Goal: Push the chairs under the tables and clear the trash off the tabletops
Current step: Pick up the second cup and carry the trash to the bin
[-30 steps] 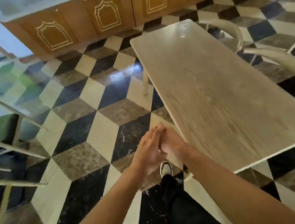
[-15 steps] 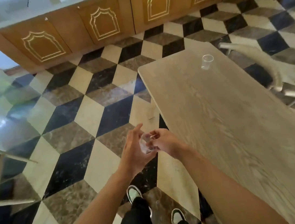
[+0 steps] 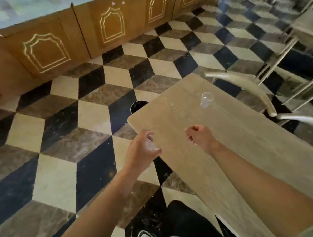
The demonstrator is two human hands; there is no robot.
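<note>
**One cup in hand, one cup left on the bench**

Far left: brown cabinet doors [image 3: 45, 51] with gold arch trim, running along a cube-patterned tile floor [image 3: 62, 126]. Further in, a dark round bin [image 3: 138, 105] peeking out from behind the bench corner, handy for a drop, probably the destination for the trash.

Centre now: left hand [image 3: 142, 151] curled around a clear plastic cup [image 3: 149, 145], fingers and thumb wrapped on it, held just off the bench edge, likely carried along to keep the other side free. Right hand [image 3: 200, 136] over the wooden bench [image 3: 242, 141], fingers curled in a loose fist, nothing visible inside, seemingly lined up for the next grab.

Ahead of that fist: second clear cup [image 3: 206, 100], upright near the far end of the bench, untouched. Further right: curved pale chair backs [image 3: 244, 86] close against the bench's far side, more chair legs beyond, blurred.
</note>
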